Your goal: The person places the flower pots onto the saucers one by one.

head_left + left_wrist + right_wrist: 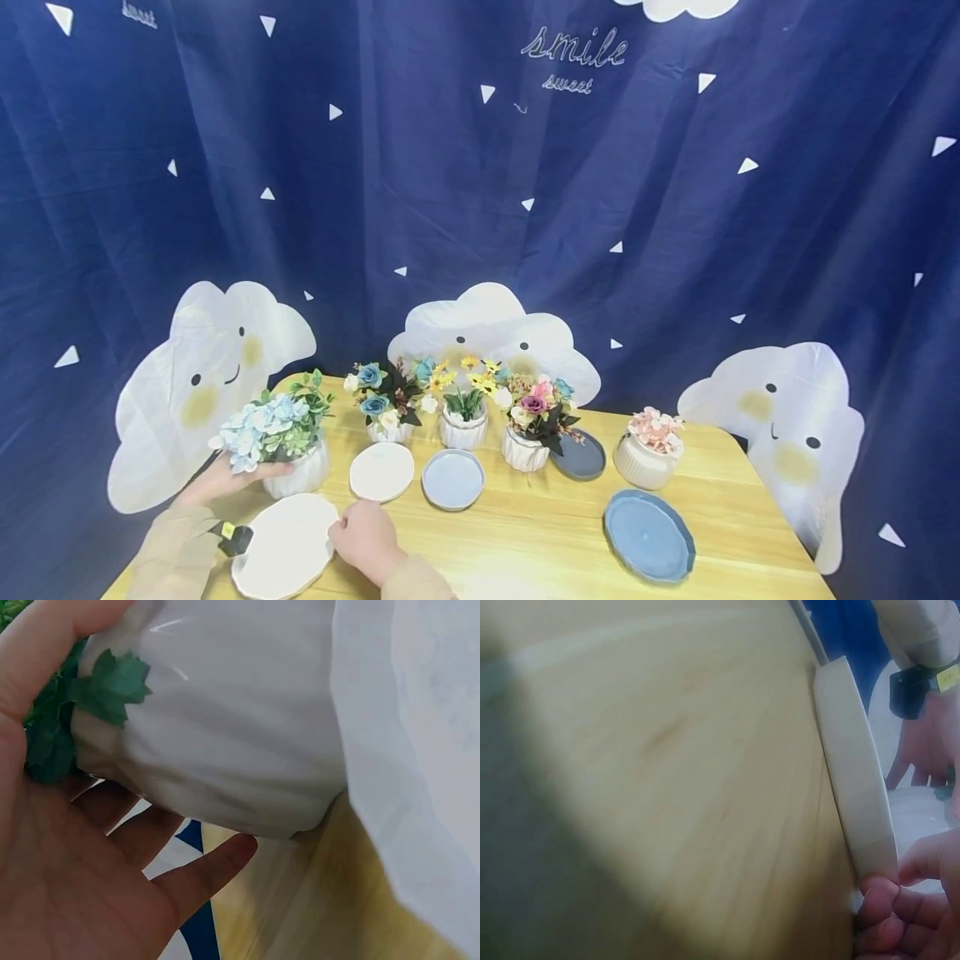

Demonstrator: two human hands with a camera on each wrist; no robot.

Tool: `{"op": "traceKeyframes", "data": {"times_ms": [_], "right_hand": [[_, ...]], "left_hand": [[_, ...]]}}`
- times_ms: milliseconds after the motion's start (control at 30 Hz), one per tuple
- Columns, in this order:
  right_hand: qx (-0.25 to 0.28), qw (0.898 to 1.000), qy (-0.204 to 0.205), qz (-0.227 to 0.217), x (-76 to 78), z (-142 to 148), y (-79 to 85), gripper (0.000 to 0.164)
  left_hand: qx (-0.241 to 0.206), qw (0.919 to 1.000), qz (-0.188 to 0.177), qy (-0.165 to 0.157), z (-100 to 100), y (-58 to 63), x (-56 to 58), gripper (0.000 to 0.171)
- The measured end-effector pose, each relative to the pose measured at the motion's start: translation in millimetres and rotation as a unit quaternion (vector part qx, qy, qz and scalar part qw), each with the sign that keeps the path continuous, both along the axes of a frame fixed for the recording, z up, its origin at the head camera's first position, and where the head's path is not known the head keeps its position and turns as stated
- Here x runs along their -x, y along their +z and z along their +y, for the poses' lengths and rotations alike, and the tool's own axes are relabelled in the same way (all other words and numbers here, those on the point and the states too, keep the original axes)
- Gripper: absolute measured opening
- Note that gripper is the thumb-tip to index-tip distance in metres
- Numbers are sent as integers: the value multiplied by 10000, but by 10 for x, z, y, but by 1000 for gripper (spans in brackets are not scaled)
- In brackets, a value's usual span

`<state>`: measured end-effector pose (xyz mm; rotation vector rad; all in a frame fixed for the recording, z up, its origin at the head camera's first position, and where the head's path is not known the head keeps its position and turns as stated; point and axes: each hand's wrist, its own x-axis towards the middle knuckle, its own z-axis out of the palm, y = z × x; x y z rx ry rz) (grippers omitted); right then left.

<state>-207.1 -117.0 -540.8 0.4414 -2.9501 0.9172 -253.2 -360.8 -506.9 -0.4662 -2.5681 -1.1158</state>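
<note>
My left hand (pixel 238 478) is round a white ribbed flower pot (pixel 306 472) holding pale blue flowers (pixel 270 425) and green leaves, at the table's left. In the left wrist view, the thumb lies along one side of the pot (pixel 232 712) and the fingers reach to the other; some fingertips are hidden behind it. Just in front of the pot lies a large white plate (pixel 285 546) with a faceted rim. My right hand (pixel 367 537) pinches this plate's right edge; in the right wrist view its curled fingers meet the end of the raised rim (pixel 855 765).
Behind stand more potted flowers: blue (pixel 386 429), yellow (pixel 463 427), mixed (pixel 525 446) and pink (pixel 649 450). A small white plate (pixel 382 472), a light blue plate (pixel 453 479), a dark grey plate (pixel 579 456) and a larger blue plate (pixel 649 535) lie on the wooden table (pixel 540 517).
</note>
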Motion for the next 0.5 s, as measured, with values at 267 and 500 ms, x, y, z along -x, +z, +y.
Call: {"op": "traceKeyframes", "data": {"times_ms": [267,500], "right_hand": [[-17,9999,10,-139,-1,9,24,44],[-108,9999,71,15,0,16,27,44]], "left_hand": [[445,9965,680,217,-2,-13,83,105],[98,9994,121,307,29,-27,46,96]]}}
